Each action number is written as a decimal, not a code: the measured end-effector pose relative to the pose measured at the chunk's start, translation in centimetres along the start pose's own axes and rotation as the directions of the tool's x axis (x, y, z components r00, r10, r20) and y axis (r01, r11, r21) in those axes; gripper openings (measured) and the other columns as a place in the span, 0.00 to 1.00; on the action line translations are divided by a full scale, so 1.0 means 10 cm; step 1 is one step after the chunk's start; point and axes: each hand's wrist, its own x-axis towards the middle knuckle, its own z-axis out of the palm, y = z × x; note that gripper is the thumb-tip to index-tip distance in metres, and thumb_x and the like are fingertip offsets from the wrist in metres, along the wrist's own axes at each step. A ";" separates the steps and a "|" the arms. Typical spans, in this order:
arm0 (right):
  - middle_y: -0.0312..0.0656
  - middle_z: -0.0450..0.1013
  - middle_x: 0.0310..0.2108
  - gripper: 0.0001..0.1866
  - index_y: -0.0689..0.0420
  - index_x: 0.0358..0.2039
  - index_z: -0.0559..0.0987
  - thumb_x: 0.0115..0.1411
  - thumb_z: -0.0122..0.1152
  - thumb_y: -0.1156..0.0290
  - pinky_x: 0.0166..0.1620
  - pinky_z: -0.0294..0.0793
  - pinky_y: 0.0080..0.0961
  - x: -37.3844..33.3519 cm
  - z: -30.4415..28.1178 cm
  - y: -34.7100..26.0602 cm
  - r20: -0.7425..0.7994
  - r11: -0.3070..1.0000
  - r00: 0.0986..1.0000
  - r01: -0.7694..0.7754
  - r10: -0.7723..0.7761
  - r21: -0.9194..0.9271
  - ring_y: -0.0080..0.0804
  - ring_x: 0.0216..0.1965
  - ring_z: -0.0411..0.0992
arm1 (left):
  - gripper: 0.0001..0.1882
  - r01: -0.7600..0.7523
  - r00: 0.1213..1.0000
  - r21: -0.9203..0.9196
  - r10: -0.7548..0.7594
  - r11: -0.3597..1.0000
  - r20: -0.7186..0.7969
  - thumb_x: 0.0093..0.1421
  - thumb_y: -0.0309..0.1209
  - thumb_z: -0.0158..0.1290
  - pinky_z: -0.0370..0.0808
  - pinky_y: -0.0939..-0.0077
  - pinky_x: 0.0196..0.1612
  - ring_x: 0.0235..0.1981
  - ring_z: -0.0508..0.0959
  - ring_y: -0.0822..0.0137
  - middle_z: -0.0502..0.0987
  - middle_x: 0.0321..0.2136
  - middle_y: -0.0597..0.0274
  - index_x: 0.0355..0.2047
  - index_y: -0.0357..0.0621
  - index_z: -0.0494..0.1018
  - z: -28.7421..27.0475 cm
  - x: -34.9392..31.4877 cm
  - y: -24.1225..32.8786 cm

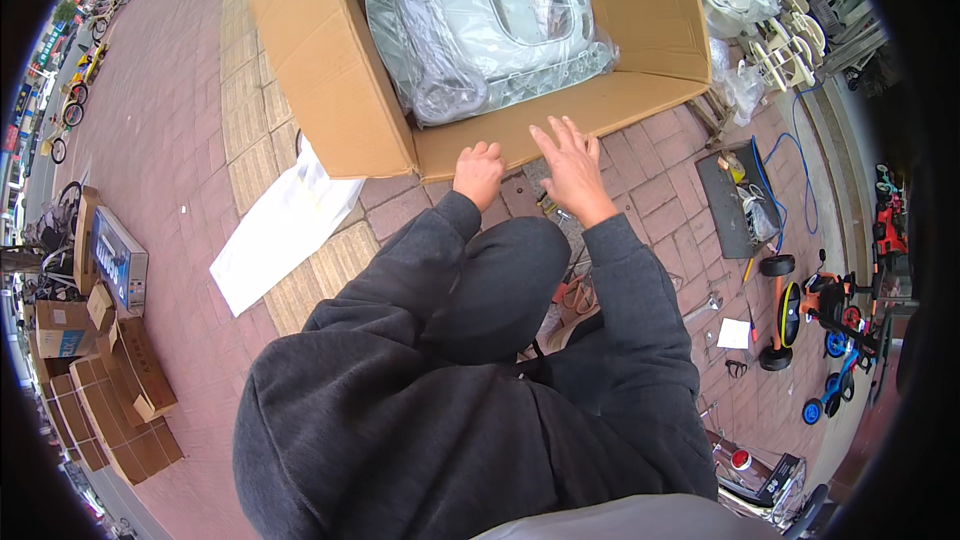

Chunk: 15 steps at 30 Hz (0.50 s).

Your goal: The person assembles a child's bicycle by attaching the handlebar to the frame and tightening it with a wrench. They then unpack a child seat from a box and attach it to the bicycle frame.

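At the flat cardboard flap (515, 128), left hand (480, 175) curled, grip unclear, right hand (575, 172) splayed free, crinkled film (450, 70) beyond

The carton (330, 60) admits a hand from above, over its near cardboard panel (630, 100). Its left and right walls bar sideways entry. Plastic-wrapped grey parts (465, 25) take up most of the interior; I observe bare cardboard to their right, giving some room there. The left hand (480, 175), fingers curled, and the right hand (572, 168), fingers spread, stand at the panel's near edge, with a gap between them. Behind that gap, the person's bent knee (510, 255) obstructs. Leftward, a white sheet (285, 225) lies beside the carton. Rightward, brick paving (650, 175) gives passage up to a dark tray (715, 200).
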 end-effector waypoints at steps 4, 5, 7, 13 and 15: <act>0.43 0.64 0.52 0.33 0.48 0.51 0.70 0.40 0.64 0.76 0.55 0.51 0.58 0.00 0.61 0.29 0.308 0.980 0.945 -0.049 0.107 -0.191 0.43 0.56 0.59 | 0.07 0.081 0.979 0.006 -0.081 0.997 0.187 0.44 0.34 0.54 0.70 0.67 0.33 0.33 0.73 0.62 0.72 0.26 0.64 0.21 0.45 0.75 -0.03 -0.18 0.26; 0.42 0.65 0.50 0.31 0.48 0.49 0.71 0.40 0.63 0.77 0.55 0.52 0.57 -0.04 0.75 0.36 0.236 0.988 0.968 -0.050 0.083 -0.144 0.41 0.54 0.60 | 0.10 0.155 0.940 -0.079 -0.123 0.985 0.317 0.44 0.36 0.56 0.71 0.67 0.35 0.34 0.74 0.60 0.73 0.28 0.62 0.24 0.43 0.76 -0.02 -0.14 0.25; 0.39 0.69 0.46 0.27 0.48 0.46 0.73 0.41 0.60 0.78 0.55 0.53 0.54 -0.09 0.96 0.48 0.152 0.987 0.983 -0.083 0.104 -0.137 0.38 0.52 0.64 | 0.17 0.302 0.816 -0.245 -0.117 0.921 0.565 0.45 0.41 0.60 0.72 0.66 0.38 0.36 0.76 0.57 0.76 0.32 0.57 0.30 0.40 0.77 0.07 0.08 0.14; 0.39 0.70 0.43 0.18 0.49 0.41 0.76 0.46 0.55 0.76 0.56 0.53 0.50 -0.27 1.21 0.52 -0.027 0.993 0.997 -0.073 0.071 -0.096 0.36 0.49 0.65 | 0.38 0.660 0.466 -0.749 -0.753 -0.053 0.464 0.42 0.38 0.63 0.67 0.66 0.50 0.48 0.71 0.51 0.70 0.46 0.40 0.50 0.28 0.63 0.87 1.19 -0.76; 0.40 0.69 0.44 0.18 0.50 0.41 0.76 0.47 0.54 0.75 0.56 0.53 0.49 -0.34 1.24 0.50 -0.058 0.993 0.995 -0.086 0.082 -0.076 0.37 0.50 0.64 | 0.30 0.831 0.360 -0.495 -0.924 0.254 0.131 0.42 0.30 0.58 0.69 0.56 0.46 0.45 0.69 0.44 0.68 0.44 0.40 0.46 0.33 0.64 1.20 1.21 -1.09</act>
